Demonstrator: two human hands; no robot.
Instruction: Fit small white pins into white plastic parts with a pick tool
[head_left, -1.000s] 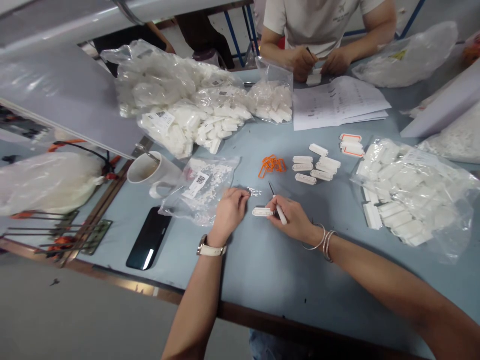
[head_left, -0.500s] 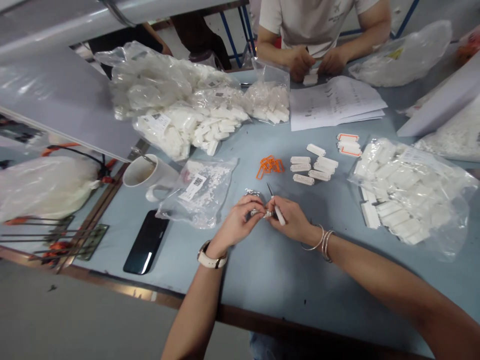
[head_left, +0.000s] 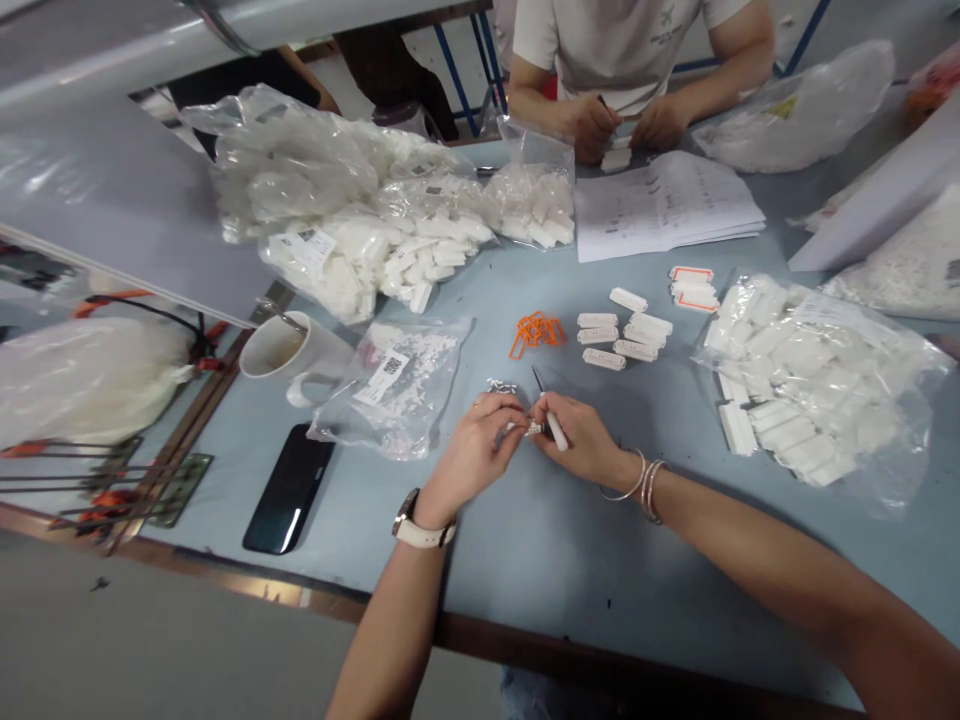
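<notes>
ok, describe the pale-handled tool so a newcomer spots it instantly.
On the blue-grey table, find the loose pile of orange frames. Nearer the wearer, the wearer's right hand holds the pale-handled tool. Its slender, thin dark tip sets it apart from the oblong white parts nearby.

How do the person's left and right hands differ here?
The left hand has a pale-strapped watch at its wrist; the right hand has silvery bangles. The right hand holds a white-handled tool; the left hand holds no such tool. Both are ungloved, close to a small white piece.
</notes>
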